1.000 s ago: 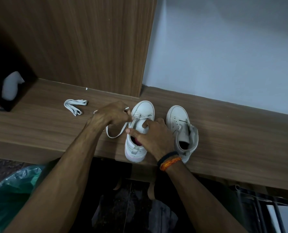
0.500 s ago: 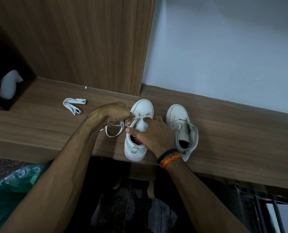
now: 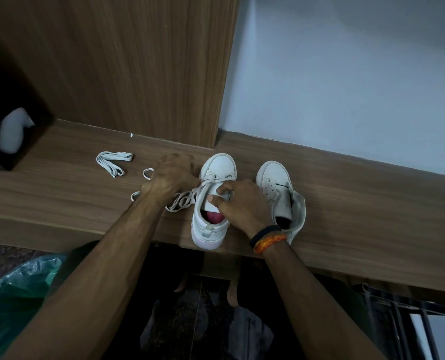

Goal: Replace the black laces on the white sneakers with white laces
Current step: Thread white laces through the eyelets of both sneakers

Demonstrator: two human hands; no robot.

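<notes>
The left sneaker [image 3: 213, 201] stands on the wooden shelf [image 3: 60, 201] between the two hands, toe toward the wall and heel at the shelf's edge. The left hand [image 3: 170, 178], fingers curled, pulls its white lace [image 3: 182, 200] out to the left, while the right hand [image 3: 238, 201] pinches the tongue. The other sneaker [image 3: 281, 196] stands parallel just right, a folded lace [image 3: 113, 162] well left.

Left hand [image 3: 170, 178]: forearm reaching in from lower left, knuckles up, fingers curled in a grip on a white lace [image 3: 182, 201]. Right hand [image 3: 238, 201]: forearm from lower right, wrist banded black and orange, thumb and fingers pinching the left sneaker's tongue [image 3: 213, 196].
</notes>
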